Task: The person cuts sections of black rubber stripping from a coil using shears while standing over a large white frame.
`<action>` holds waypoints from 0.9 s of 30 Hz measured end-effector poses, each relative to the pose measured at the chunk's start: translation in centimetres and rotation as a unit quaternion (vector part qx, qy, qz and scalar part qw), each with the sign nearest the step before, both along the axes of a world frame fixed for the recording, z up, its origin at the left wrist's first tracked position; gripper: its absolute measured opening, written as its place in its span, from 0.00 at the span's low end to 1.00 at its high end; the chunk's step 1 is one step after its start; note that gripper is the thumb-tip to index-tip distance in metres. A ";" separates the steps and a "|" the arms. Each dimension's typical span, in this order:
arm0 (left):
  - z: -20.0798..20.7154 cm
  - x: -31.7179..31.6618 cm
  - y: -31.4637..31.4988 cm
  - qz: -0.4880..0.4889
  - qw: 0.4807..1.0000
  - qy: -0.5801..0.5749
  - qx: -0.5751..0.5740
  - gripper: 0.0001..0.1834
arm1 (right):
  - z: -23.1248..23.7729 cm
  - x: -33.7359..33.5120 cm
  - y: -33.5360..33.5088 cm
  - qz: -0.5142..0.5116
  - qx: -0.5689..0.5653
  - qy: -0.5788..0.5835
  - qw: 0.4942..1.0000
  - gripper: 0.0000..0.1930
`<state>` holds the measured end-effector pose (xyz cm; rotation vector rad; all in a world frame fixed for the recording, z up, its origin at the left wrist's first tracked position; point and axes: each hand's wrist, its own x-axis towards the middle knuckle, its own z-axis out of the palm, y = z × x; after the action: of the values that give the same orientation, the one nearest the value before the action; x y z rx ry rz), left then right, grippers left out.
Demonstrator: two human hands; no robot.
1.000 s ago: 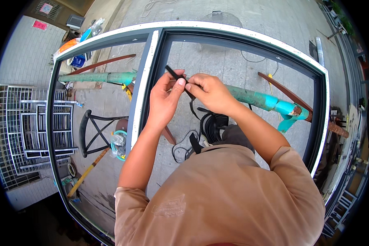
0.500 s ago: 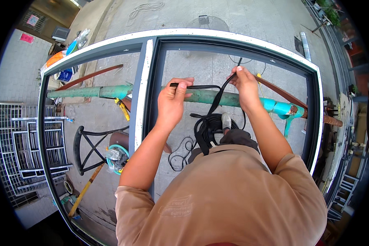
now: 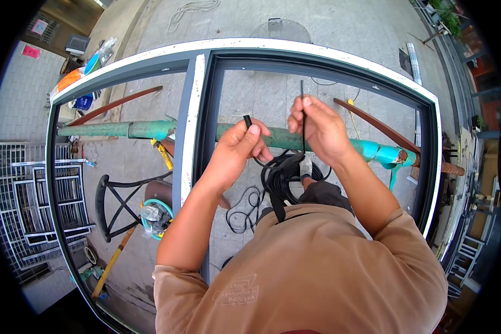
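While L fingers (image 3: 254, 129) pinch blunt, rubbery-looking blk end (image 3: 247, 120) — R fingers (image 3: 308, 102) pinch thin, straight blk strip (image 3: 302, 87).

Left grip (image 3: 235, 151) near right grip (image 3: 325, 128), both pinched

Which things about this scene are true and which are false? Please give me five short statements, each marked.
1. The left hand holds the end of a black strip. True.
2. The right hand holds nothing. False: it pinches a thin black strip that stands up above the fingertips.
3. The two hands are pressed together. False: there is a gap between them.
4. A bar divides the large frame in two. True.
5. The long pipe running below the frame is bright red. False: the pipe is mostly green.
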<state>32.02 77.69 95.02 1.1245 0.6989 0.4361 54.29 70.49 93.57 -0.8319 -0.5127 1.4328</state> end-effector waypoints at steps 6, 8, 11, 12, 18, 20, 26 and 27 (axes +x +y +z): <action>0.7 0.5 0.3 -0.057 0.991 0.110 0.041 0.17 | 0.2 -2.5 2.2 0.101 0.067 -0.006 0.993 0.16; 0.6 0.6 0.2 -0.047 0.990 0.126 0.053 0.17 | 0.2 -2.7 2.9 0.113 0.064 -0.003 0.992 0.16; 0.0 0.2 0.4 -0.014 0.990 0.116 0.084 0.17 | 0.4 -3.0 4.0 0.119 0.053 0.008 0.992 0.16; -0.3 0.0 0.5 -0.002 0.990 0.112 0.090 0.17 | 0.7 -3.5 4.2 0.115 0.048 0.009 0.992 0.16; -1.4 0.9 1.1 0.028 0.988 0.085 0.123 0.20 | -0.3 -4.3 3.9 0.082 0.087 -0.059 0.991 0.14; -1.4 0.5 1.1 0.042 0.984 0.081 0.150 0.19 | -0.6 -5.1 4.1 0.077 0.118 -0.093 0.986 0.14; -2.4 1.1 1.0 0.099 0.950 0.113 0.274 0.23 | -2.3 -3.5 3.1 -0.055 0.010 -0.395 0.917 0.20; -2.1 1.0 1.0 0.077 0.956 0.134 0.249 0.24 | -3.0 -2.6 2.5 -0.090 0.005 -0.591 0.802 0.19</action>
<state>33.05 78.72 92.91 1.6319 0.9493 0.6223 51.67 73.00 90.57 -1.6925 -1.3216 0.5705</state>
